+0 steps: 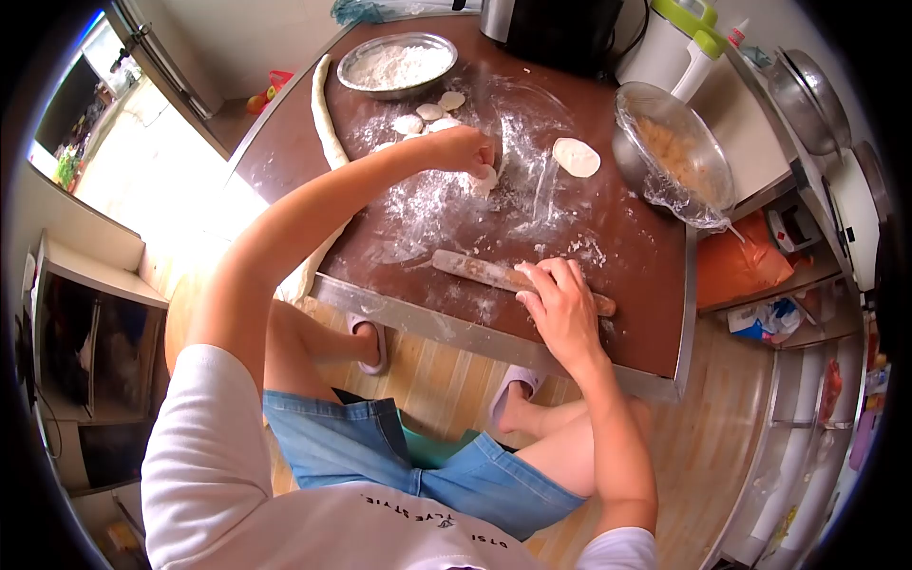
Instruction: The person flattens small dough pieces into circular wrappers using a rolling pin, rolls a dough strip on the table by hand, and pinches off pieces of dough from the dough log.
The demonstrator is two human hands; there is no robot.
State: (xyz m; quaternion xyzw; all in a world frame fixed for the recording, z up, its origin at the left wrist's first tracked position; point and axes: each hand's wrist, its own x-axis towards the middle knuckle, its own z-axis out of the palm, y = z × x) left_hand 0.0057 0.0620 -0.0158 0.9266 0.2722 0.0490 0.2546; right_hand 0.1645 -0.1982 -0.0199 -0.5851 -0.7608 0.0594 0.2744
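Observation:
My left hand [465, 152] is over the floured middle of the brown table, its fingers closed on a small pale dough piece [485, 180] that shows just below them. Several flattened dough pieces [408, 124] lie beyond and left of that hand. My right hand [560, 302] rests on the wooden rolling pin [475, 270] near the front edge, fingers bent over its right part. A rolled-out dough round [577, 158] lies to the right of my left hand. Along the left side runs a long dough rope [325, 119].
A metal bowl of flour [397, 66] stands at the back left. On the right is a plastic-covered bowl of filling [673, 157], with a green-and-white appliance [676, 47] behind it. The table's metal edge [437, 328] runs above my knees.

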